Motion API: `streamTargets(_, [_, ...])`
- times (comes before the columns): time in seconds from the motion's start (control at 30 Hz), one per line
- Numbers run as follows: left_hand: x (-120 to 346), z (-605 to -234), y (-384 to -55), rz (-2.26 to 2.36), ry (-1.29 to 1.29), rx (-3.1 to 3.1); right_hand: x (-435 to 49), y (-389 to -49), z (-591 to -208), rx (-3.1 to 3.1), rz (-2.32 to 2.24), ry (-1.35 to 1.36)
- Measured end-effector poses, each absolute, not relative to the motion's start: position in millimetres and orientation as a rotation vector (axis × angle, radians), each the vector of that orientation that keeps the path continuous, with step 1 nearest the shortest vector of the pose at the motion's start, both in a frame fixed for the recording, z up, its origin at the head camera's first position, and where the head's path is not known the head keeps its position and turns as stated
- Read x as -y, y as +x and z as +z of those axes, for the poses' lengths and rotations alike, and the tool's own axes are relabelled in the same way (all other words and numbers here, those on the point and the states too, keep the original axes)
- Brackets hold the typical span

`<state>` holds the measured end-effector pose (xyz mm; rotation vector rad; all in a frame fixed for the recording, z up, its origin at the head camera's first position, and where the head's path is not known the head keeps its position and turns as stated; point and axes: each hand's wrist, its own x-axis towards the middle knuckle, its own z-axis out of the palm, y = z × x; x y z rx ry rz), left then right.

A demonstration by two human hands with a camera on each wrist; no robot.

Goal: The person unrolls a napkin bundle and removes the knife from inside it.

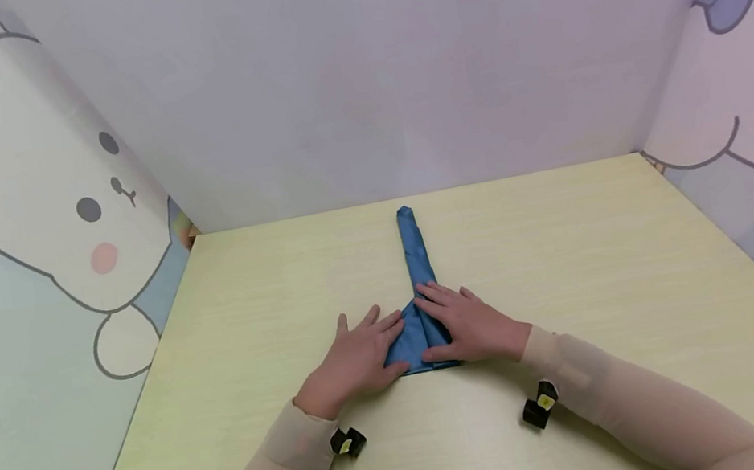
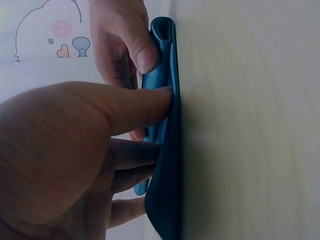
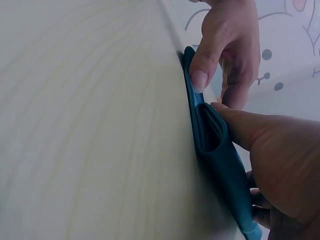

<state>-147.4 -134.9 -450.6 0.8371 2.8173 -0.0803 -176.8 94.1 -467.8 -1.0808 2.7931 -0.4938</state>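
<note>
A folded blue cloth (image 1: 408,344) lies on the table, wide at the near end, with a narrow strip (image 1: 412,242) pointing away toward the wall. My left hand (image 1: 358,355) rests on the left part of the wide end, fingers spread and thumb near the bottom edge. On the right side my right hand (image 1: 471,324) presses the folded layers with straight fingers. In the right wrist view the near end of the cloth (image 3: 212,135) shows a rolled, hollow fold, with the right thumb on top of it. The left wrist view shows the left thumb pressing the flatter layer (image 2: 170,175).
The pale wood-grain table (image 1: 282,282) reaches back to a plain light wall (image 1: 359,67). Panels with cartoon drawings stand at the left (image 1: 49,194) and right (image 1: 750,90). Small black cameras (image 1: 540,405) are strapped at both wrists.
</note>
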Motion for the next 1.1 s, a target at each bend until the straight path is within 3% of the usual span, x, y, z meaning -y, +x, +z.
streamTargets(1.1, [135.7,-450.9,-144.8,-0.061,0.815,-2.815,-108.1,-176.6,-471.0,-2.823,-0.427,-1.029])
